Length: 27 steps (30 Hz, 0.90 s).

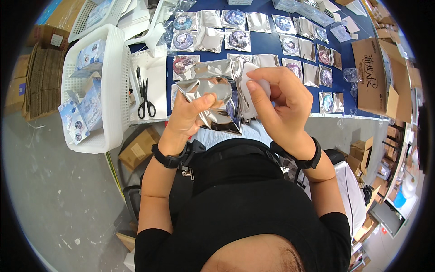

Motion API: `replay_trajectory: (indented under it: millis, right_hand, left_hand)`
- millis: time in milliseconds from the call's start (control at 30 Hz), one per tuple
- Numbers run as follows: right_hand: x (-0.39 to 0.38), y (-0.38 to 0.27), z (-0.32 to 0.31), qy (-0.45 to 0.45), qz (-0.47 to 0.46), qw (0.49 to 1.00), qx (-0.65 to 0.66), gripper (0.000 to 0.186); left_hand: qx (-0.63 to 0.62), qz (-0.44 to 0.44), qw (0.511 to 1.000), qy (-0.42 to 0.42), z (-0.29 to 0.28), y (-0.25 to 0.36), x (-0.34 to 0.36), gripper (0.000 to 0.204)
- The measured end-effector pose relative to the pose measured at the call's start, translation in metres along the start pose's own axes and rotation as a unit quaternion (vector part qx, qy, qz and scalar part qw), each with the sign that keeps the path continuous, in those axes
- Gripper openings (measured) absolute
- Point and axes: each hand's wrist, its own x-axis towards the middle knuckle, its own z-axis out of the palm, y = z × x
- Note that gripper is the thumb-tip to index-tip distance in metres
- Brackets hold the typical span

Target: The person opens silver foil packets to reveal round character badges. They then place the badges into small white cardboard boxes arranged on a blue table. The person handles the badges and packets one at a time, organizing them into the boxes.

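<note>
A person is standing at the near edge of a blue worktop (pixel 272 43), holding both hands just above that edge. The left hand (pixel 188 115) is pinching a crinkled silver foil pouch (pixel 213 102), thumb pressing on its front. The right hand (pixel 278 97) is gripping a small white piece (pixel 250 75) at the pouch's open top. Beyond the pouch, rows of foil packets and round badges (pixel 238 38) are crowding the worktop. Left of the pouch, black scissors (pixel 146 102) are lying beside a white basket (pixel 113 90) overhanging the floor.
</note>
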Motion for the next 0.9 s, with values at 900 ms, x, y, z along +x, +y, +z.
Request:
replay_trajectory:
  millis: [900]
  right_hand:
    - [0.037,-0.012,-0.035,0.049,0.059,0.991,0.113,0.012]
  left_hand:
    - [-0.046,-0.032,0.998,0.004,0.003,-0.026,-0.017,0.056]
